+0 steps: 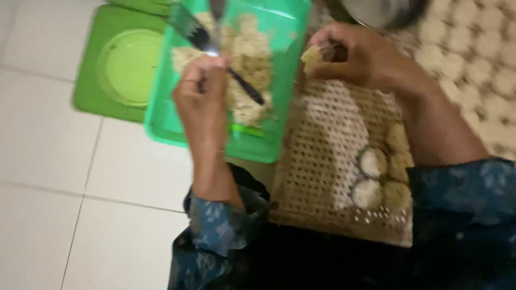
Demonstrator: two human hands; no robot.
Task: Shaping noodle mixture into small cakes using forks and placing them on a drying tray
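Observation:
My left hand point(201, 94) grips a metal fork point(207, 40) with a dark handle over a green plastic tray point(161, 115) that holds a pale crumbly food mass point(250, 59). My right hand point(357, 53) pinches a small lump of the same pale food point(312, 56) above the top edge of a woven bamboo tray point(317, 156). Several flattened round cakes point(381, 177) lie on the woven tray's right side, below my right forearm.
A green square lid point(115, 67) lies on the white tiled floor point(48, 204) left of the green tray. A metal bowl's rim point(376, 13) shows at the top. A cream bobbled mat point(473, 59) lies at the right.

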